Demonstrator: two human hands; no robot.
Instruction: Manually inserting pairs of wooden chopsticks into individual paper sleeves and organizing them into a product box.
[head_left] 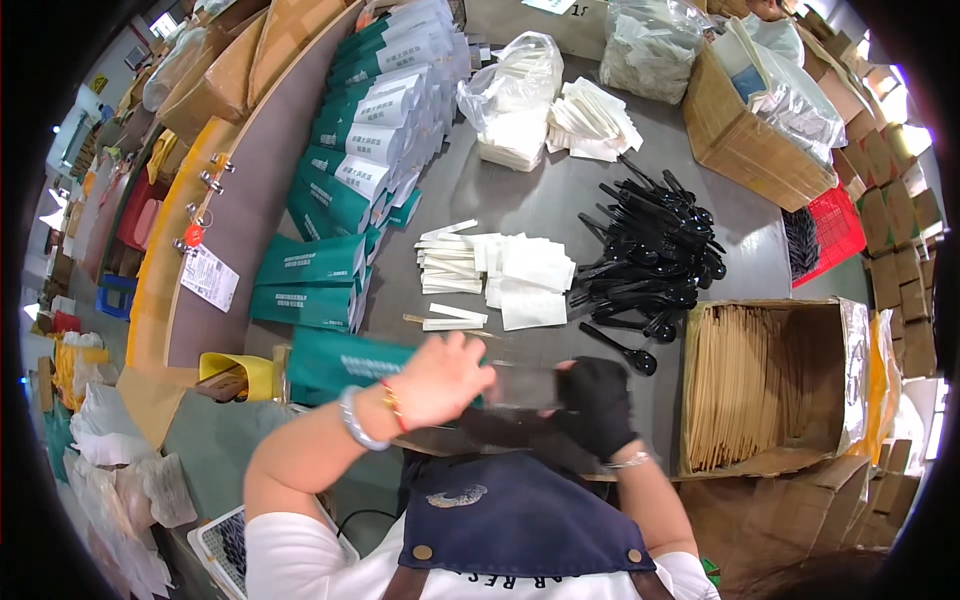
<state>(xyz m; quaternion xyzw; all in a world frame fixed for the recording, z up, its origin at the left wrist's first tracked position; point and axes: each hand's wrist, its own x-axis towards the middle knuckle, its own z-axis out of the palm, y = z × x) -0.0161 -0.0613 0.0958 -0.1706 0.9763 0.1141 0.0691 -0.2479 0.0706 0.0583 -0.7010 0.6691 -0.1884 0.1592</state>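
Observation:
My left hand (437,382), bare with bracelets at the wrist, is closed over the right part of a green packet (345,365) near the table's front edge. To its right, my right hand (597,408) wears a black glove that leaves the fingertips bare. Its fingers are curled at the end of a smeared, dark, see-through strip (525,387) that spans the gap between my hands; its kind cannot be made out. Just beyond lie white paper packets (530,275), narrow white paper sleeves (448,265) and a heap of black plastic spoons (650,250).
Rows of green-and-white packets (350,170) line the left side beside a raised panel (230,190). Farther back are a clear bag (515,95) of white packets and a white packet pile (590,118). At right stands a cardboard box (850,375) of thin wooden sticks (740,380).

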